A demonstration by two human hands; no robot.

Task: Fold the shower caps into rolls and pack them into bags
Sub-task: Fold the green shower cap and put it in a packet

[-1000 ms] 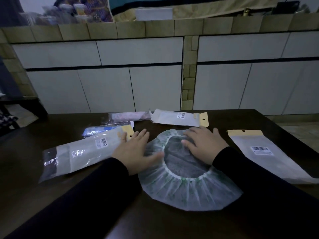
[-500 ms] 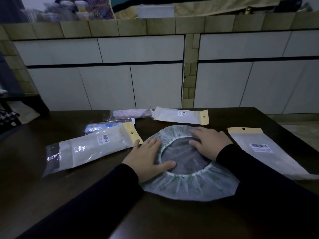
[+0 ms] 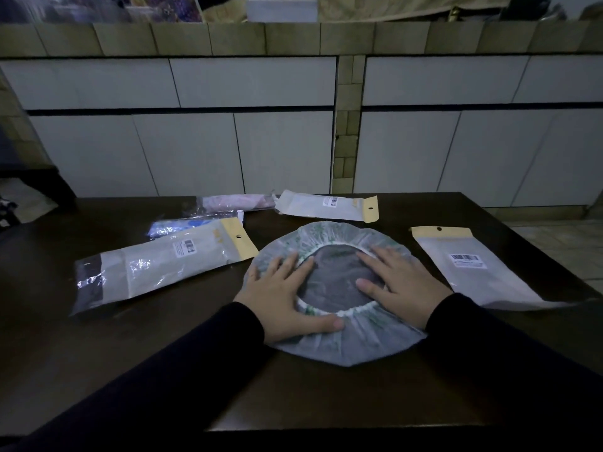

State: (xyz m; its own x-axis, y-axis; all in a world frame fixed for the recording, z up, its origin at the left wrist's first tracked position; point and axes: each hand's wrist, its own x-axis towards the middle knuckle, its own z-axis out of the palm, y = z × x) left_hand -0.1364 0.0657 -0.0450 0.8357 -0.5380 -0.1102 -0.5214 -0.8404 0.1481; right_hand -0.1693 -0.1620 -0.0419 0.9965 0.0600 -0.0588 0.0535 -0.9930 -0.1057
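Observation:
A translucent shower cap (image 3: 339, 349) with green print lies spread flat on the dark table (image 3: 98, 347), its elastic opening facing up. My left hand (image 3: 284, 298) presses flat on the cap's left rim, thumb along the near elastic. My right hand (image 3: 399, 283) presses flat on the right rim, fingers reaching over the opening. An empty bag (image 3: 473, 269) with a yellow header lies to the right. Another bag (image 3: 163, 267) lies to the left, and a third bag (image 3: 326, 207) behind the cap.
Behind the left bag lie a blue packed roll (image 3: 192, 223) and a pink packed roll (image 3: 235, 202). White cabinet doors (image 3: 280, 148) under a tiled counter rise past the table's far edge. The floor shows to the right of the table.
Both hands have slid outward and nearer over the cap, flattening it. The cap looks wider and rounder than before.

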